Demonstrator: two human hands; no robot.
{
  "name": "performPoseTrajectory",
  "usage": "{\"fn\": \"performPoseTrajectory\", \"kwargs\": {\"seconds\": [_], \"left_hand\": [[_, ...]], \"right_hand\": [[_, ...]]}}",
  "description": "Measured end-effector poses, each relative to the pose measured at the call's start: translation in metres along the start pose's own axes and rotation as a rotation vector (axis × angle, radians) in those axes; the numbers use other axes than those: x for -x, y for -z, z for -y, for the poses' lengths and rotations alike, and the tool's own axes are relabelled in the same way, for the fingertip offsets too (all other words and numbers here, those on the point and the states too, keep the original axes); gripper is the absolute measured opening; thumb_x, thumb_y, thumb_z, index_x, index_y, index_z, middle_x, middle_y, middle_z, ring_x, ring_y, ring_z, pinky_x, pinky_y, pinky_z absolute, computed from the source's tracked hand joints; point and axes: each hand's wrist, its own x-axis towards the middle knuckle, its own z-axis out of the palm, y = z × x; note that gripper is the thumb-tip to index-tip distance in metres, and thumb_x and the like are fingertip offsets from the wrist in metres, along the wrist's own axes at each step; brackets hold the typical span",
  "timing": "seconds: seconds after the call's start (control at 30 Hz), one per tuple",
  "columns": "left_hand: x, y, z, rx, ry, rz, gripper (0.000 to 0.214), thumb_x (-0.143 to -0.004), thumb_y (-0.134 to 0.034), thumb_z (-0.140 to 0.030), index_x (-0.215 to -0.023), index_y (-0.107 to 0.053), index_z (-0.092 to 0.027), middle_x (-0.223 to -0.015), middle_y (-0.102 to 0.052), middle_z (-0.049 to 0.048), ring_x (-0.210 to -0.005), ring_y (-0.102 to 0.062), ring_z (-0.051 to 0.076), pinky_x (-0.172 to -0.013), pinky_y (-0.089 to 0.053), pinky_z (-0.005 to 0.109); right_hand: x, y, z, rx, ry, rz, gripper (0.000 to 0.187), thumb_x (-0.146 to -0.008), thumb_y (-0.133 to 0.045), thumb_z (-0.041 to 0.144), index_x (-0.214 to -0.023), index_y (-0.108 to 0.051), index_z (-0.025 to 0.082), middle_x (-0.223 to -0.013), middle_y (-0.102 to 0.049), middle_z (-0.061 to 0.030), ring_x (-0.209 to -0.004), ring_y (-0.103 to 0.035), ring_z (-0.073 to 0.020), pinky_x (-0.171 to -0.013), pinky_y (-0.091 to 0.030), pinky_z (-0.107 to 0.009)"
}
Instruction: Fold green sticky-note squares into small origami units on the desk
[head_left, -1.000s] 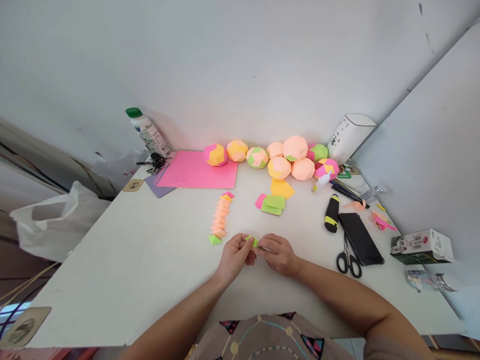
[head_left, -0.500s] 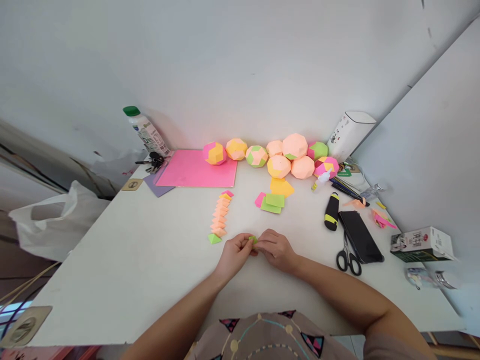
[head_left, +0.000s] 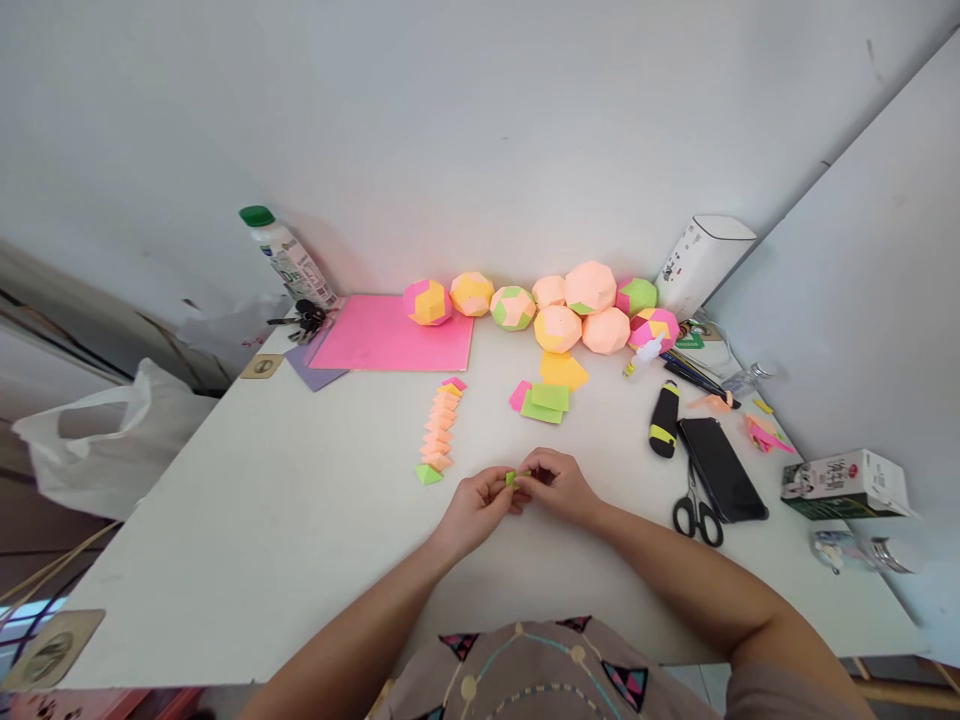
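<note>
Between my two hands is a small folded piece of green paper (head_left: 512, 479), mostly hidden by fingers. My left hand (head_left: 478, 508) pinches it from the left, and my right hand (head_left: 559, 486) pinches it from the right. Left of my hands lies a slanting row of folded paper pieces (head_left: 439, 423), mostly peach, with a green folded piece (head_left: 428, 474) at its near end. Just beyond my hands are green paper sheets (head_left: 550, 398), a pink sheet (head_left: 519, 395) and orange sheets (head_left: 564, 371).
Several faceted paper balls (head_left: 589, 288) line the wall, one resting on a pink board (head_left: 390, 335). To the right are a black-and-yellow cutter-like tool (head_left: 664, 420), scissors (head_left: 697, 512), a phone (head_left: 721, 468) and a carton (head_left: 844, 484). A white bottle (head_left: 296, 262) stands back left.
My right hand has shifted its fingers and lifted slightly at the wrist. More of the green paper now shows between my fingertips. The things on the table lie as before.
</note>
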Motion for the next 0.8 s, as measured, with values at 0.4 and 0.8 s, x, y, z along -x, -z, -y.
{"fn": "performPoseTrajectory", "kwargs": {"seconds": [0.4,0.8], "left_hand": [[0.0018,-0.0031,-0.0005,0.036,-0.045,-0.028,0.027,-0.075,-0.061,-0.037,-0.091,-0.052,-0.017,-0.075,-0.071,0.0042,-0.076,-0.068,0.019,-0.075,-0.054,0.036],[-0.0032,0.0024,0.0048,-0.034,0.003,-0.001,0.027,-0.078,-0.057,-0.041,-0.071,-0.051,-0.016,-0.062,-0.062,0.0008,-0.043,-0.053,0.009,-0.04,-0.04,0.02]], "right_hand": [[-0.0015,0.0026,0.0007,-0.148,-0.153,0.051,0.015,-0.075,-0.065,0.03,-0.074,-0.061,0.016,-0.07,-0.057,-0.0002,-0.057,-0.049,-0.0097,-0.053,-0.041,-0.023],[-0.0016,0.0056,0.0031,-0.145,-0.119,0.126,0.015,-0.079,-0.06,0.029,-0.074,-0.058,0.015,-0.067,-0.058,-0.0006,-0.058,-0.05,-0.0102,-0.053,-0.042,-0.023]]}}
